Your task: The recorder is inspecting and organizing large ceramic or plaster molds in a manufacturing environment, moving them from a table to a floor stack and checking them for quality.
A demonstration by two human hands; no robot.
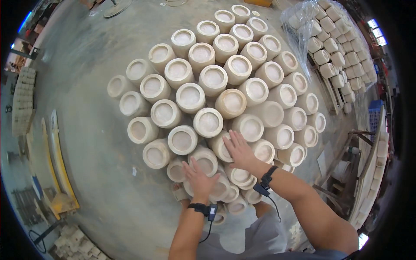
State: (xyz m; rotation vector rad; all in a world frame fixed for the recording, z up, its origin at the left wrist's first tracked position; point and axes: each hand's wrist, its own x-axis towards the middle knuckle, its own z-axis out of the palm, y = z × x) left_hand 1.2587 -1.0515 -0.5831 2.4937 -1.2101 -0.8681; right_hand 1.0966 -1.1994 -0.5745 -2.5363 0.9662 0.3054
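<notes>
A large stack of cream, rounded pot-like pieces point(190, 98) spreads away in front of me, each with a round rim and a pale recessed disc on its upper face. On the near side of the stack my left hand point(201, 182) lies with fingers spread against one such piece point(203, 161). Just to its right and a little farther off, my right hand point(241, 152) rests flat-fingered on another piece point(219, 146). Neither hand wraps round anything. Both wrists carry black straps with small devices and cables. My palms hide parts of the pieces beneath them.
Grey concrete floor point(86, 108) surrounds the stack. At the far right, more rounded pieces point(333, 56) lie on a pallet, partly under clear plastic film point(299, 21). A yellow pallet jack point(58, 164) stands at left, near a pile of pale blocks point(76, 243). Shelving point(368, 182) lines the right.
</notes>
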